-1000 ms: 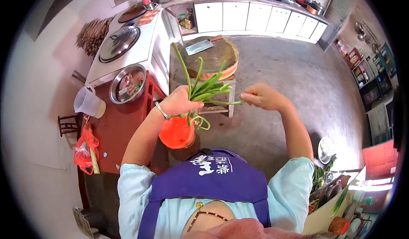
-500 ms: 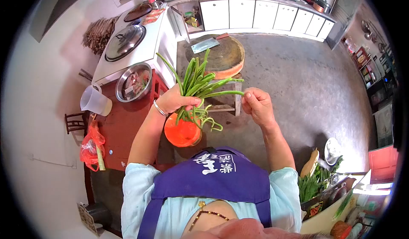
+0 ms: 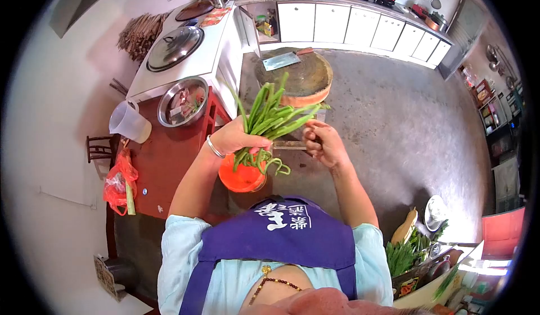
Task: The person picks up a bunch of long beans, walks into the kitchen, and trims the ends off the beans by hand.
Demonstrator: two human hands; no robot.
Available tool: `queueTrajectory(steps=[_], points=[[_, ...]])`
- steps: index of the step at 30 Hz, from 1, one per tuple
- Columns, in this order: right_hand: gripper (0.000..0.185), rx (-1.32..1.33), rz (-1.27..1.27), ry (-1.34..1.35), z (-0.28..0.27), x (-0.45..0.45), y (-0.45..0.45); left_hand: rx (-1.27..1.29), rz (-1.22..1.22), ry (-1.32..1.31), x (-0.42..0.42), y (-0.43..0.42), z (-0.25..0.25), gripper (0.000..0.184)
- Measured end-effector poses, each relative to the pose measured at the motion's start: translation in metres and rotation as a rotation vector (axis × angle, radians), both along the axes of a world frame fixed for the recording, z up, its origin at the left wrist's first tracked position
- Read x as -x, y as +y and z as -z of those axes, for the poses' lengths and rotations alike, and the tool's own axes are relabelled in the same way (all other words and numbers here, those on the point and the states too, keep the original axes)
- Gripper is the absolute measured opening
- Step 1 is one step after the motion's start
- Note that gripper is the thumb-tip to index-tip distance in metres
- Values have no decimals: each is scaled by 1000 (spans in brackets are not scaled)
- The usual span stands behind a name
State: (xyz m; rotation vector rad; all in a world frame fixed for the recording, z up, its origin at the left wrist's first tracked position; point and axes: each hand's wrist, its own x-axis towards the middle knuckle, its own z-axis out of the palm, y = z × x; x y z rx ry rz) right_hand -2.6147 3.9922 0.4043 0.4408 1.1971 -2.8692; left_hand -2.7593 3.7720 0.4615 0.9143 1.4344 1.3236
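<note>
My left hand point(image 3: 235, 137), with a silver bangle at the wrist, is closed round a bunch of long green beans point(image 3: 270, 115). Their upper ends fan out above the fist and several curl down below it. Beneath the bunch is an orange-red bucket point(image 3: 242, 179). To the right of the beans, my right hand point(image 3: 323, 143) has its fingers curled, thumb and forefinger close to the bean tips; whether it grips one is too small to tell. Behind the beans, a cleaver point(image 3: 282, 61) lies flat on a round chopping block point(image 3: 304, 79), which rests on a wooden stand.
On the red table point(image 3: 163, 169) at left are a metal bowl with meat point(image 3: 183, 102), a plastic jug point(image 3: 129, 121) and a red bag point(image 3: 120, 181). A white stove point(image 3: 211, 51) stands behind. Leafy vegetables point(image 3: 402, 254) are at lower right.
My right hand first came in toward the bunch, took a bean's tip, and is now closer with fingers curled. My left hand still holds the beans. The camera view has shifted slightly.
</note>
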Motion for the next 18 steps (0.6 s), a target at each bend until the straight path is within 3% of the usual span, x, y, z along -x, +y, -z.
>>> queueTrajectory(steps=[3, 10, 13, 16, 18], points=[[21, -55, -30, 160, -14, 6, -20, 7, 40, -35, -5, -1, 1, 20], [24, -92, 76, 180, -14, 21, -16, -22, 16, -100, -21, 1, 0, 25], [24, -161, 289, 119, -29, 16, -8, -9, 16, -100, -24, 2, 1, 24], [24, 32, 371, 301, -40, 12, 20, 28, -5, -84, -25, -5, 13, 25], [22, -7, 346, 309, -43, 11, 23, 33, -35, -63, -24, -11, 18, 26]])
